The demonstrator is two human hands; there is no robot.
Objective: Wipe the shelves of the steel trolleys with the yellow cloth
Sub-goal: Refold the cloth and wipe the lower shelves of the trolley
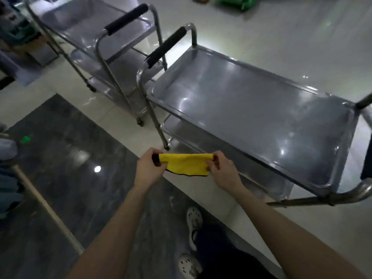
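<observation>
A folded yellow cloth (pixel 188 165) with a black hem is stretched between my two hands in front of me, over the floor. My left hand (pixel 150 171) pinches its left end and my right hand (pixel 223 172) pinches its right end. Just beyond the cloth stands the near steel trolley (pixel 261 109), its bare top shelf shiny with reflections, a lower shelf beneath it. A second steel trolley (pixel 112 47) stands further back on the left, with black foam on its handle.
The near trolley's black-padded handle (pixel 167 47) rises at its far left end. A pale wooden pole (pixel 46 206) crosses the dark marble floor at left. My white clogs (pixel 193 220) show below. Green bags (pixel 235 2) lie at the top, clutter at the upper left.
</observation>
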